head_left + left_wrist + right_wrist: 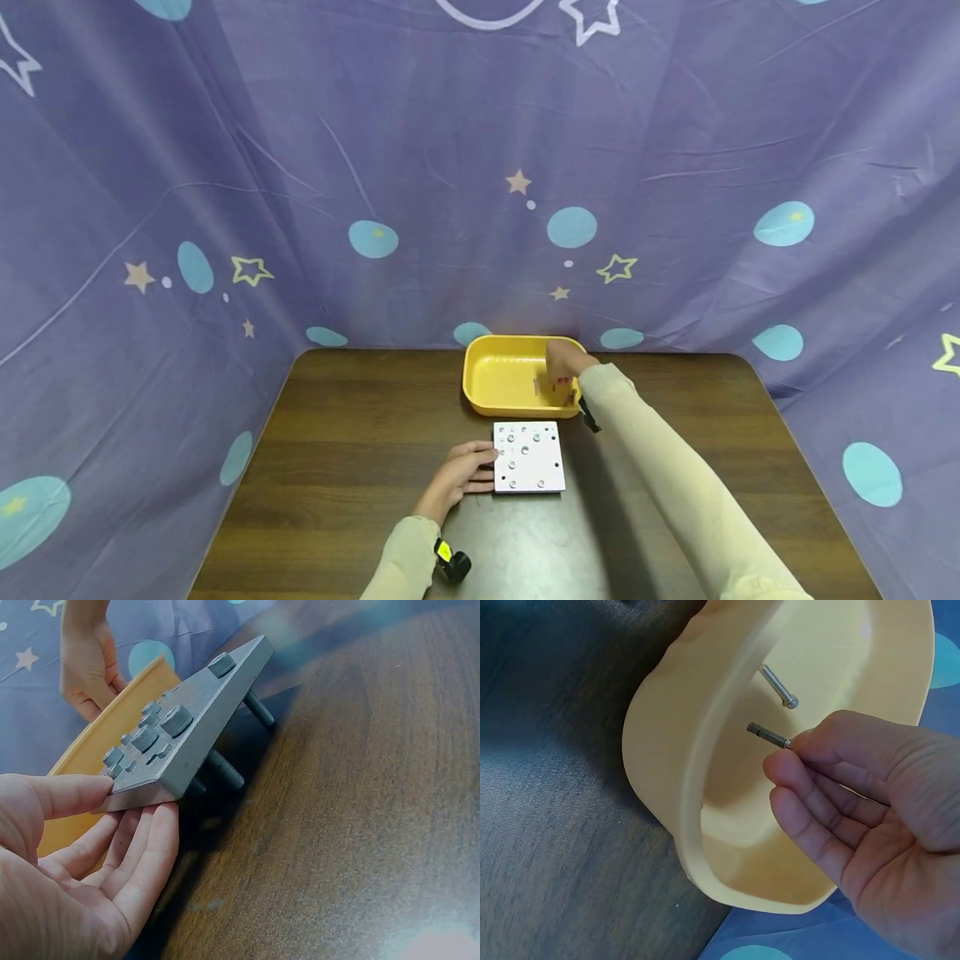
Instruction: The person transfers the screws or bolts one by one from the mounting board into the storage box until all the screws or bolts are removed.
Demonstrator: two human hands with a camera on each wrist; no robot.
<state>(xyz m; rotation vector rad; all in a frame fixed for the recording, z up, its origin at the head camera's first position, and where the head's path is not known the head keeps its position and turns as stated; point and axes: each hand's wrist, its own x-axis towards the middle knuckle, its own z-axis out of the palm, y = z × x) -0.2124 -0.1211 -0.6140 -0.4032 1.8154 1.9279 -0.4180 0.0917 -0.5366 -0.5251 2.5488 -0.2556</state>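
Observation:
My left hand (459, 473) grips the left edge of a pale square plate (540, 463), thumb on top and fingers underneath. Several bolts (177, 720) sit in the plate with their heads up, and threaded shanks (225, 769) stick out below it in the left wrist view. Over the yellow bin (517, 412), my right hand (877, 795) pinches a small bolt (768, 735) between thumb and fingertips, its threaded end showing and its head hidden by the fingers. Another bolt (780, 687) lies inside the bin.
The bin stands at the back of a brown wooden table (360, 450), just behind the plate. A purple patterned curtain (420, 292) hangs along the back and sides. A black strap device (454, 563) sits on the left wrist.

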